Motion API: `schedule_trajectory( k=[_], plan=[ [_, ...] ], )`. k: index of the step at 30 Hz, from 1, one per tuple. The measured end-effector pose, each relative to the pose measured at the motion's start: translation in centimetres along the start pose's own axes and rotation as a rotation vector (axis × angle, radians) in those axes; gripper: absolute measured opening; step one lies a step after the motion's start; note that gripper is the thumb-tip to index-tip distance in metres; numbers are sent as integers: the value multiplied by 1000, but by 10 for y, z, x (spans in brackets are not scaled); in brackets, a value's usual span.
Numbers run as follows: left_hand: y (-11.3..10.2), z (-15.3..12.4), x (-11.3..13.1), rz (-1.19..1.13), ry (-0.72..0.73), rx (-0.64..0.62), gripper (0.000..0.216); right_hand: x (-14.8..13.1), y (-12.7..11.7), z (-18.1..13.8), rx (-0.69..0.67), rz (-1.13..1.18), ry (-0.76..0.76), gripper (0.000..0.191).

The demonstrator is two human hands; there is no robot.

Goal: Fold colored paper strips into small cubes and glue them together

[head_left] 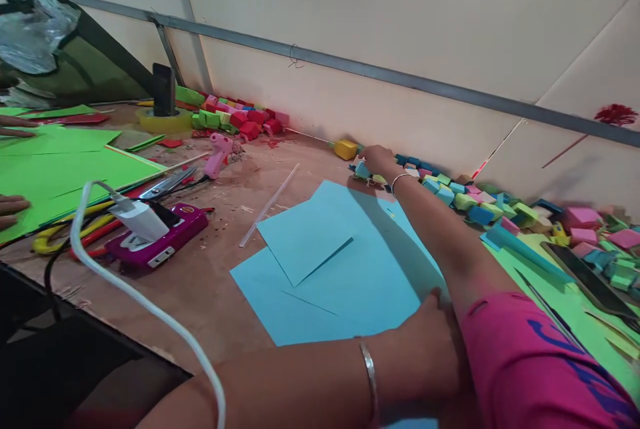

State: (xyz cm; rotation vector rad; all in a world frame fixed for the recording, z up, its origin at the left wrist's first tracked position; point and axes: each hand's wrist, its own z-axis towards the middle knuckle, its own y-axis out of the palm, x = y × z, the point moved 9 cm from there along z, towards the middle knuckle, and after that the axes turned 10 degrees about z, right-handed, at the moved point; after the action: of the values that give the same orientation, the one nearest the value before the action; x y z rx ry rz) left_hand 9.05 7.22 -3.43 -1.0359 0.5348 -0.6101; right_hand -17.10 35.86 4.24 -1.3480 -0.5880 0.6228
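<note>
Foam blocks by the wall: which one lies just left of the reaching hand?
The yellow block, beside the right hand; the other blocks nearby are blue, green or pink.

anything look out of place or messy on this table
Yes: the pink glue gun lies tipped on its side, and a clear glue stick lies loose beside the light blue paper sheets.

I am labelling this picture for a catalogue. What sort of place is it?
Most likely a craft workbench. Light blue paper sheets lie on the brown tabletop, a pink plastic glue gun and metal scissors lie nearby, and small colourful blocks line the white wall.
</note>
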Motion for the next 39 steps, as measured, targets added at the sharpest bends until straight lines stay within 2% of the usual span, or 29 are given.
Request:
schedule_trajectory(
  k=[6,10,13,17,22,26,29,31,33,35,37,39],
  plan=[
    [-15,-2,-6,-84,-47,64,14,-2,-8,-4,41,8,-34,34],
    [-21,-4,-5,-80,-8,-13,16,-4,-23,-18,95,18,-67,26],
    [-26,-5,-6,-51,-14,-28,25,-6,-36,-44,150,24,-107,34],
    [-30,-4,-9,-34,-25,-45,29,-1,-52,-105,219,17,-168,37],
    [-29,-1,-13,-13,-33,-59,26,27,-60,-211,238,10,-190,36],
    [-26,3,-19,-1,-59,-87,27,64,-68,-290,275,57,-132,36],
    [-27,6,-23,-21,-63,-77,21,89,-80,-338,334,164,-57,37],
    [-27,8,-27,-40,-74,-63,18,96,-91,-365,400,247,-25,36],
    [-29,9,-34,-48,-106,-50,17,92,-100,-389,460,355,-17,34],
    [-31,8,-43,-42,-160,-37,19,74,-100,-408,444,471,-45,35],
    [-36,7,-52,-26,-212,-32,22,42,-95,-422,367,534,-121,37],
    [-39,5,-58,-4,-256,-40,23,6,-94,-437,347,531,-234,38]
  ],
)
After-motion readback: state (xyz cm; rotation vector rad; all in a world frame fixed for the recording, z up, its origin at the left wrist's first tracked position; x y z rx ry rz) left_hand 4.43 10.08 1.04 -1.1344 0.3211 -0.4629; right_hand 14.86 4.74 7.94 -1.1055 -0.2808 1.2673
